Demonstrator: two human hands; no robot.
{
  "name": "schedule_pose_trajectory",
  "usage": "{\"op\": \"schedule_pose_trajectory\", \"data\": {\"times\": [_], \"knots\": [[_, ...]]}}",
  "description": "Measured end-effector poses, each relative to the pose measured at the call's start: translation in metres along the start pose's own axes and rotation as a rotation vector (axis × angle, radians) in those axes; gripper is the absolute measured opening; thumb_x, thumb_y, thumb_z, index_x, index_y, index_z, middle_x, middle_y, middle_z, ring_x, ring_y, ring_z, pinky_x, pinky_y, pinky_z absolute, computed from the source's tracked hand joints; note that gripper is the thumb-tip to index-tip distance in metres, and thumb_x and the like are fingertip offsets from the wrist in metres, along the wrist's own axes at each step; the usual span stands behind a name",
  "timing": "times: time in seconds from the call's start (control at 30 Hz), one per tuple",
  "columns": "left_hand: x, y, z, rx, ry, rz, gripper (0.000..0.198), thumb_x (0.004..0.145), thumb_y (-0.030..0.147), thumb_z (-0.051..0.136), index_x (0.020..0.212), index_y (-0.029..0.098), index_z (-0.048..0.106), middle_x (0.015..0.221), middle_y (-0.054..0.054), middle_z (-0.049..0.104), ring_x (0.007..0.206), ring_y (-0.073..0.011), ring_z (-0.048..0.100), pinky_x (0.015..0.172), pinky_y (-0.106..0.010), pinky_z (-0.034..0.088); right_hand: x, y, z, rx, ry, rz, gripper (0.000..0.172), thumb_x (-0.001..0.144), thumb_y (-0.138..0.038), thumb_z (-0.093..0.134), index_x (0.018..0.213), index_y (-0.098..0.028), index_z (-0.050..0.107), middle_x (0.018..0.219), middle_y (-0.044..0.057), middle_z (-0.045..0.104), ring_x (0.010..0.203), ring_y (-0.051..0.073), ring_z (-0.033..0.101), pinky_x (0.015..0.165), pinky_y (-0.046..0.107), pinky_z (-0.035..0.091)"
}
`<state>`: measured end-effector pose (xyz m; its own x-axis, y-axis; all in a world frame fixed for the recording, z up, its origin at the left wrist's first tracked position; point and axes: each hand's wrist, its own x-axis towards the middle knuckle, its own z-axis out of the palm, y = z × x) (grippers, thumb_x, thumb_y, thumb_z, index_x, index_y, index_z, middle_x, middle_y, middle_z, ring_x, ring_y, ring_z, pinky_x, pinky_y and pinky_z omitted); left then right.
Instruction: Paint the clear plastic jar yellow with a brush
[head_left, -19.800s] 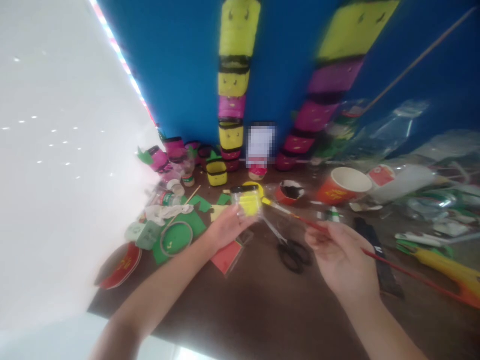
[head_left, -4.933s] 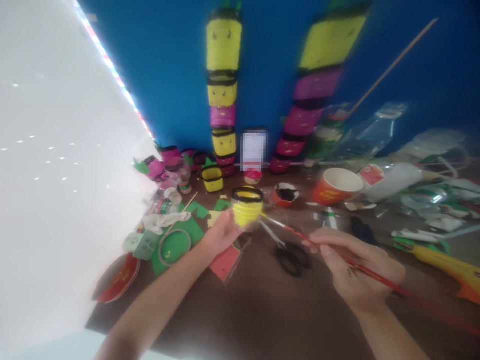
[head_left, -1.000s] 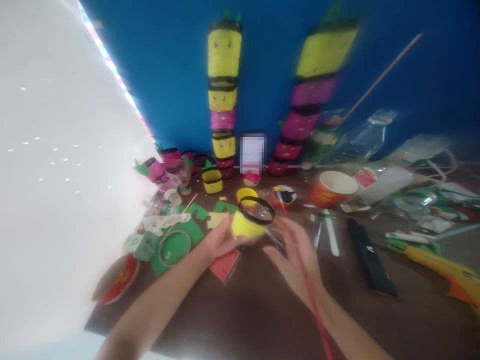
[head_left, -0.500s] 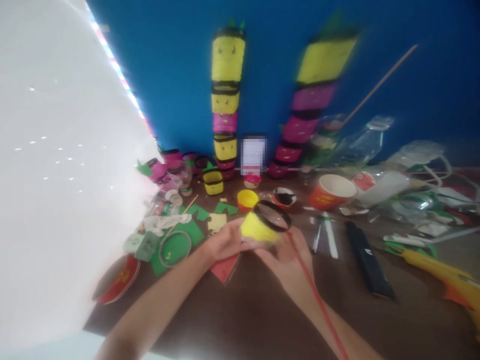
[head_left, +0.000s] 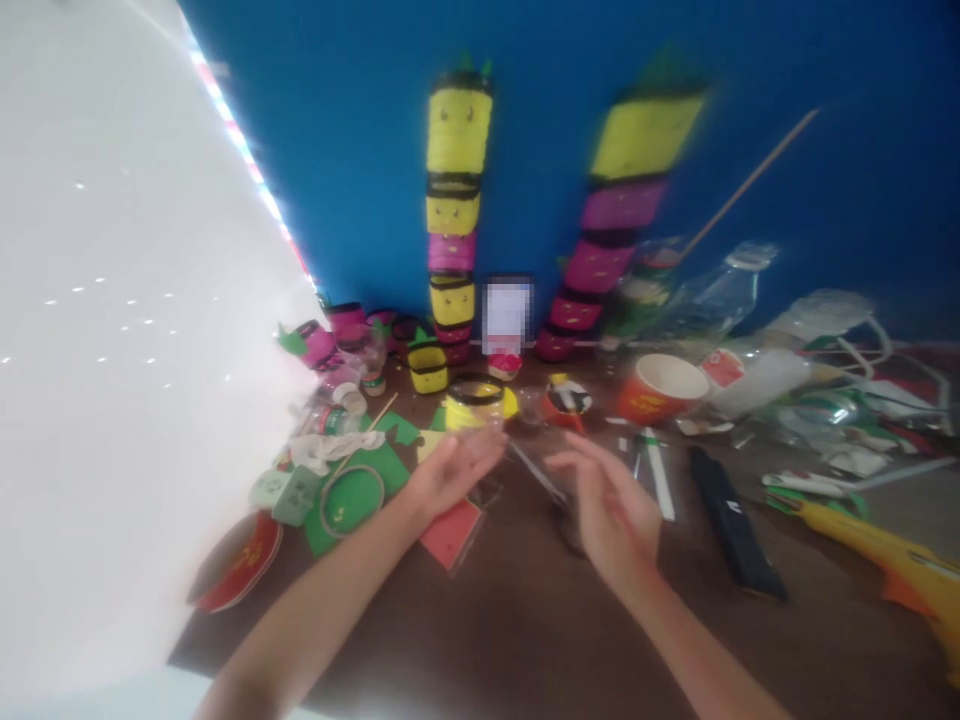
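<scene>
A clear, yellow-sided cup with a black rim [head_left: 466, 412] stands upright beyond my left hand [head_left: 459, 472]. The fingers of that hand are stretched out just below the cup's base; whether they touch it I cannot tell. My right hand [head_left: 611, 505] is raised over the table, fingers apart and nothing in them. Between the hands lies a pair of scissors [head_left: 538, 472], its dark handles partly behind my right hand. A small red bowl with dark paint [head_left: 559, 405] sits beyond, with a blurred stick-like thing in it. Red card [head_left: 451, 535] lies under my left wrist.
Decorated cup towers [head_left: 457, 135] stand against the blue wall. On the right are a paper cup [head_left: 664, 388], a white-and-green knife [head_left: 660, 480], a black case [head_left: 735, 525], a yellow glue gun [head_left: 892, 560] and plastic bottles. Green sheets [head_left: 375, 470] and a tape ring [head_left: 324, 505] lie left.
The black-rimmed yellow cup has left both hands and stands on the table farther back. The long red stick is out of my right hand, which has moved right and opened. The scissors have become visible.
</scene>
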<state>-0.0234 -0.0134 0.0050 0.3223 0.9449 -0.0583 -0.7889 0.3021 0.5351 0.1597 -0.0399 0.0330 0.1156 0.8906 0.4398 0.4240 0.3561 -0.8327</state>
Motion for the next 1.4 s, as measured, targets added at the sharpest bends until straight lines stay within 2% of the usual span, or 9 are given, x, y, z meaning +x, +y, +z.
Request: {"op": "schedule_pose_trajectory", "data": {"times": [0.03,0.13,0.23,0.37,0.63,0.8,1.17,1.27,1.4], "knots": [[0.001,0.001,-0.002,-0.04,0.022,0.006,0.055,0.067,0.035,0.071,0.115,0.014,0.055,0.118,-0.014,0.061,0.121,-0.0266,0.05,0.107,-0.041,0.031,0.004,0.0,-0.005,-0.044,-0.025,-0.023,0.033,0.092,-0.039,0.036,0.098,-0.023,0.064,0.087,0.005,0.069,0.072,0.015,0.066,0.073,0.029,0.053],[0.004,0.003,-0.005,-0.114,0.067,0.031,0.049,0.075,0.038,0.064,0.117,0.014,0.053,0.117,-0.013,0.061,0.12,-0.024,0.051,0.106,-0.038,0.034,0.018,0.0,-0.011,-0.07,-0.067,-0.154,0.039,0.091,-0.04,0.036,0.113,-0.019,0.061,0.076,0.004,0.069,0.068,0.016,0.065,0.072,0.029,0.053],[0.006,0.005,-0.002,-0.168,0.125,0.071,0.039,0.084,0.038,0.052,0.114,0.013,0.055,0.111,-0.012,0.063,0.113,-0.0212,0.056,0.101,-0.034,0.04,0.034,0.002,-0.007,-0.087,-0.128,-0.103,0.036,0.088,-0.035,0.042,0.112,-0.017,0.062,0.075,0.003,0.07,0.062,0.014,0.066,0.067,0.027,0.054],[0.009,0.008,0.002,-0.241,0.226,0.102,0.038,0.09,0.039,0.04,0.112,0.011,0.055,0.105,-0.012,0.064,0.106,-0.0183,0.06,0.096,-0.03,0.045,0.054,0.005,0.006,-0.1,-0.21,-0.042,0.02,0.078,-0.027,0.053,0.09,-0.02,0.067,0.073,0.003,0.072,0.064,0.017,0.069,0.061,0.026,0.054],[0.01,0.01,0.006,-0.249,0.287,0.107,0.038,0.088,0.039,0.046,0.11,0.01,0.056,0.103,-0.013,0.063,0.101,-0.0177,0.062,0.095,-0.028,0.045,0.072,0.0,0.017,-0.347,-0.286,-0.137,0.017,0.072,-0.024,0.055,0.077,-0.022,0.071,0.075,0.002,0.073,0.067,0.019,0.069,0.065,0.029,0.055],[0.01,0.01,0.006,-0.23,0.311,0.093,0.04,0.087,0.039,0.047,0.115,0.011,0.054,0.104,-0.013,0.063,0.104,-0.0182,0.061,0.097,-0.029,0.044,0.074,0.002,0.023,-0.39,-0.317,-0.191,0.019,0.071,-0.022,0.053,0.074,-0.023,0.072,0.076,0.003,0.073,0.072,0.021,0.069,0.072,0.032,0.054],[0.012,0.01,0.007,-0.216,0.335,0.08,0.042,0.086,0.04,0.048,0.116,0.011,0.053,0.105,-0.015,0.062,0.103,-0.0188,0.061,0.096,-0.03,0.044,0.08,0.007,0.03,-0.404,-0.382,-0.175,0.021,0.074,-0.024,0.05,0.072,-0.02,0.071,0.074,0.005,0.073,0.068,0.022,0.068,0.066,0.032,0.053],[0.011,0.01,0.007,-0.217,0.334,0.079,0.041,0.086,0.039,0.049,0.117,0.011,0.053,0.107,-0.015,0.062,0.107,-0.0191,0.06,0.098,-0.031,0.043,0.081,0.01,0.027,-0.35,-0.374,-0.131,0.017,0.073,-0.025,0.053,0.069,-0.021,0.07,0.071,0.004,0.072,0.065,0.021,0.067,0.063,0.032,0.053],[0.011,0.009,0.006,-0.215,0.3,0.084,0.039,0.086,0.038,0.049,0.114,0.012,0.055,0.106,-0.014,0.063,0.108,-0.0192,0.059,0.1,-0.031,0.042,0.077,0.01,0.016,-0.016,-0.242,0.067,0.014,0.073,-0.03,0.058,0.072,-0.02,0.068,0.063,0.003,0.07,0.055,0.019,0.065,0.056,0.031,0.053]]}}
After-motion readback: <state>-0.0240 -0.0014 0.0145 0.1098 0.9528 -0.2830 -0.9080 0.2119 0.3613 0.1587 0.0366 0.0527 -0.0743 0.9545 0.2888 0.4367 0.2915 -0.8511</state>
